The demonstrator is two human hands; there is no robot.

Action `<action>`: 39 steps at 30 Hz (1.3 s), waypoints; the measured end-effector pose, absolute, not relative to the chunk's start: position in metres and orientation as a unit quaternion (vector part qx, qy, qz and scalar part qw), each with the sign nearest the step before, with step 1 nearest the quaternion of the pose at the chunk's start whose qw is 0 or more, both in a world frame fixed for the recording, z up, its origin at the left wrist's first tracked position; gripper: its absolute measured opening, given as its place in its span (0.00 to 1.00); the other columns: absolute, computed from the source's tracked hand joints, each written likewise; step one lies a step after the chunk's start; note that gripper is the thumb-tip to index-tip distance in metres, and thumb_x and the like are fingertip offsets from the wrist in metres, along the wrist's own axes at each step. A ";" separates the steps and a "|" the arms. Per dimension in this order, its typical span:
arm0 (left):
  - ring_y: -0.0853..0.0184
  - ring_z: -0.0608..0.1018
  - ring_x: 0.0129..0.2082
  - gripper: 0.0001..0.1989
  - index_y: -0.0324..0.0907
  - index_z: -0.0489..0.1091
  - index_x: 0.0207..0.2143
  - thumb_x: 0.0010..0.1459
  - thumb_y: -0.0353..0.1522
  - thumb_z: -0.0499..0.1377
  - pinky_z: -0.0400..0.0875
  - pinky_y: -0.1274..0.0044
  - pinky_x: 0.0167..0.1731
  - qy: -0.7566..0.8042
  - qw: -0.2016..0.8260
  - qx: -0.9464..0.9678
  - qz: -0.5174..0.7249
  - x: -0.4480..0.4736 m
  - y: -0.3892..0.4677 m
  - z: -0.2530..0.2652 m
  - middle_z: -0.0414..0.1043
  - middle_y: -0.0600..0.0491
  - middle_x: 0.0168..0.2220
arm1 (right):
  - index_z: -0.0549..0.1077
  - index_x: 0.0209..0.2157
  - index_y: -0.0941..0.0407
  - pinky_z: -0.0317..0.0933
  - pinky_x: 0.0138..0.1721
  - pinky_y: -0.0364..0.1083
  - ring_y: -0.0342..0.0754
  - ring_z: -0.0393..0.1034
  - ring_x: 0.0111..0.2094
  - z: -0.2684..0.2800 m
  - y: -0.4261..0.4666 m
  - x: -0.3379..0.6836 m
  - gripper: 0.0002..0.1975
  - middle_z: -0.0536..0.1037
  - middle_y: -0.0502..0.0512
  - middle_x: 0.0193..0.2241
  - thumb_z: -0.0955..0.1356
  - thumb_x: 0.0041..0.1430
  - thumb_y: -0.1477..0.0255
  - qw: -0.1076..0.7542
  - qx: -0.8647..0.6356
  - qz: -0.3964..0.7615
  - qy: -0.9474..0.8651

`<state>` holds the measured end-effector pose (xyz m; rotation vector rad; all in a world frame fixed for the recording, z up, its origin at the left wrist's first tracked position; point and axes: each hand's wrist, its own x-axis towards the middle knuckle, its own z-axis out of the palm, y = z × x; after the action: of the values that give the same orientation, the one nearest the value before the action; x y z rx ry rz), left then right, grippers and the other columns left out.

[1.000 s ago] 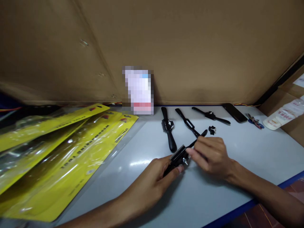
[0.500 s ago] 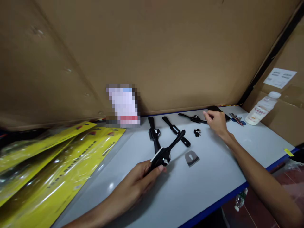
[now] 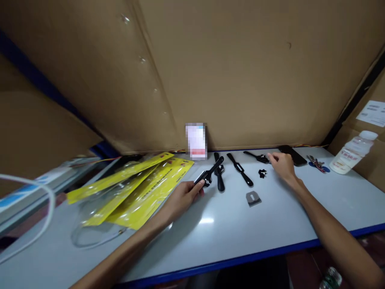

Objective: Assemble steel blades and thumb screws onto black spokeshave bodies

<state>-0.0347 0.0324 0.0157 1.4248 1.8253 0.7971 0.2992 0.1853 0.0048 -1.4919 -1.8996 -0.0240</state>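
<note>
Here the left hand [image 3: 191,192] is closing its grip around one end of a black two-handled tool [image 3: 215,167], thumb pressing near its middle, the free handle angling up and away to the right. A pale straight edge is showing along the tool's side, right by the fingers. Over to the right hand [image 3: 282,165]: its fingers are curling in narrow at the end of another black tool [image 3: 259,157], and whether they are gripping it or only hovering there, I cannot tell.

Between the hands, plenty is lying out! Just right of the left hand, a third black tool [image 3: 221,182] is sitting partly behind the held one. Next along, a slotted black frame [image 3: 247,178] is resting midway. A small black part [image 3: 262,174] is lying just left of the right hand, and a grey metal plate [image 3: 253,198] is lying flat on the table [image 3: 210,245], nearer the person than the right hand.

Beyond the right hand's knuckles a dark phone [image 3: 296,156] is lying; farther right, keys [image 3: 315,163] and a bottle [image 3: 350,154] are sitting. Left of the left hand, yellow packages [image 3: 144,196] are fanning out, overlapping.
</note>
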 end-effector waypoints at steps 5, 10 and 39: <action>0.65 0.70 0.20 0.23 0.41 0.71 0.21 0.63 0.46 0.52 0.57 0.76 0.22 0.762 0.179 0.581 0.225 -0.047 0.037 0.010 0.65 0.55 0.16 | 0.66 0.17 0.54 0.45 0.27 0.46 0.46 0.57 0.21 0.003 0.188 0.300 0.23 0.71 0.54 0.17 0.62 0.63 0.59 0.354 -0.560 -0.001 -0.749; 0.60 0.77 0.28 0.18 0.41 0.74 0.32 0.66 0.42 0.54 0.60 0.75 0.27 0.784 0.124 0.572 0.206 -0.040 0.039 0.006 0.76 0.49 0.25 | 0.70 0.18 0.55 0.47 0.27 0.47 0.48 0.61 0.22 0.002 0.192 0.303 0.25 0.74 0.57 0.18 0.61 0.64 0.57 0.353 -0.557 -0.005 -0.752; 0.51 0.82 0.41 0.17 0.40 0.77 0.47 0.66 0.40 0.55 0.69 0.70 0.37 0.804 0.040 0.571 0.159 -0.028 0.025 0.006 0.82 0.42 0.37 | 0.76 0.24 0.58 0.50 0.30 0.45 0.48 0.65 0.27 0.005 0.188 0.297 0.24 0.77 0.57 0.24 0.61 0.67 0.60 0.285 -0.567 0.033 -0.772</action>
<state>-0.0281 0.0248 0.0063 1.7492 2.4644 0.4882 0.2967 0.1877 0.0051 -1.5168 -2.0660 0.0887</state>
